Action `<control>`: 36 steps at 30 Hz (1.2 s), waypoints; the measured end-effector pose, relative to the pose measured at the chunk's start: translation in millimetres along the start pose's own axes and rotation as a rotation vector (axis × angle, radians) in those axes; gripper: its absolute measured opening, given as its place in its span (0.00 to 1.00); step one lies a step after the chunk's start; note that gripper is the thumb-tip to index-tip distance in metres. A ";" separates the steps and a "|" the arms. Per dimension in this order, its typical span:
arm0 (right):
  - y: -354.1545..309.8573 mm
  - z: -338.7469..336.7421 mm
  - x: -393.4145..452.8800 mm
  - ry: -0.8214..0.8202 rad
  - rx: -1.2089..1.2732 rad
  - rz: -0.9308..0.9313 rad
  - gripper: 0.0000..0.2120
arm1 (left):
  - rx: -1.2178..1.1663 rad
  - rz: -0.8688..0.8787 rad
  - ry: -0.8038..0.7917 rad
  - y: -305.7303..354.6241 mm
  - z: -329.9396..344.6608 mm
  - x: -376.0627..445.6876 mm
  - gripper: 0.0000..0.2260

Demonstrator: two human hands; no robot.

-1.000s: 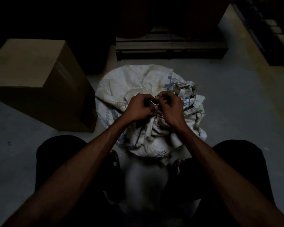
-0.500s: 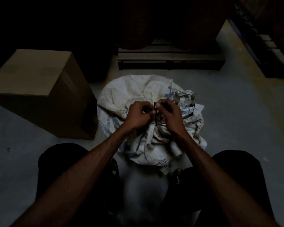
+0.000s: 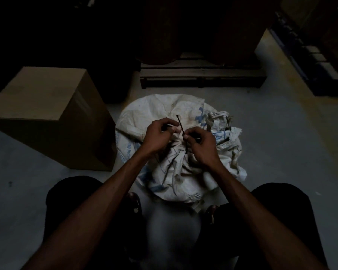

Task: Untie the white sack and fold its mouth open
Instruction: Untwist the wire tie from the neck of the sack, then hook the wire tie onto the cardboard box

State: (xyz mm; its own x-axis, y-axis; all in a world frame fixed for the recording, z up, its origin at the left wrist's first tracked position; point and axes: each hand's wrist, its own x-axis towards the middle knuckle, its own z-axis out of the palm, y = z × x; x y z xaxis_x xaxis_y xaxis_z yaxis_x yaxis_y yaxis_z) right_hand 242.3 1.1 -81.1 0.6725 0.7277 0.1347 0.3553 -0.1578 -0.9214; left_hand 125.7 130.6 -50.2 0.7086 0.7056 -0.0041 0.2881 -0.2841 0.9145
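Head view: white sack [image 3: 170, 114] on floor [image 3: 281, 143] between knees, mouth bunched under both hands. Right hand [image 3: 201, 147] pinching black tie [image 3: 180, 123], free end sticking up. Left hand [image 3: 157, 137] curled beside knot, grip unclear. Box [image 3: 45, 114] left.

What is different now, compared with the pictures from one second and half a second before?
The hands have drawn a little apart. The right hand now pinches a thin dark tie whose free end sticks up over the sack; before, it was hidden between the fingers. The left hand still grips at the gathered neck. Sack mouth still bunched; cardboard box and pallet unchanged.
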 end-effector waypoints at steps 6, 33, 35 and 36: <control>-5.7 0.9 2.0 0.071 0.137 0.045 0.05 | 0.838 0.023 -0.412 -20.8 1.1 -6.2 0.19; -156.8 163.0 58.8 -0.150 0.561 0.251 0.11 | -0.382 -0.214 0.290 -32.3 -183.8 -27.3 0.05; -169.7 190.7 64.3 -0.192 0.566 0.260 0.10 | -0.338 -0.122 0.359 -34.1 -203.0 -30.2 0.03; -175.9 204.1 66.8 -0.214 0.574 0.261 0.09 | -0.295 -0.088 0.395 -34.5 -212.7 -30.3 0.04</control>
State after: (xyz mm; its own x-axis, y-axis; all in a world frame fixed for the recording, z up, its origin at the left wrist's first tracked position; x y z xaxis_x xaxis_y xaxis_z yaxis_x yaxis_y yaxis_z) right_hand 92.2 213.7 15.5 0.5245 0.8398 -0.1400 -0.2434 -0.0097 -0.9699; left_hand -42.7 257.1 4.4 0.3753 0.9268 0.0153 0.1005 -0.0571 0.9933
